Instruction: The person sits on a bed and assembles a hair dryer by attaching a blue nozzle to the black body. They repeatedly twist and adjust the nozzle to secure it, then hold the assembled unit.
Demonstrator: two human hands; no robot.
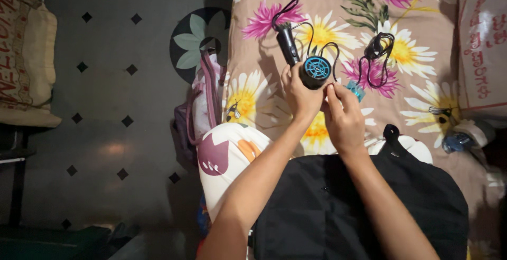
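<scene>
Dim indoor scene; light strongest on floral bedsheet (422, 54) upper right. Soft glare patch on tiled floor (113, 149) at left. Corners fall into deep shadow. Focus fair, edges slightly stretched.

We stretch both bare forearms up-frame; our left hand (299, 95) curls closed, our right hand (343, 116) pinches beside it.

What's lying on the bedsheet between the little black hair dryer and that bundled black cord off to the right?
Between the hair dryer and the coiled cord, the head view shows the dryer's own thin black cable looping over the floral sheet.
</scene>
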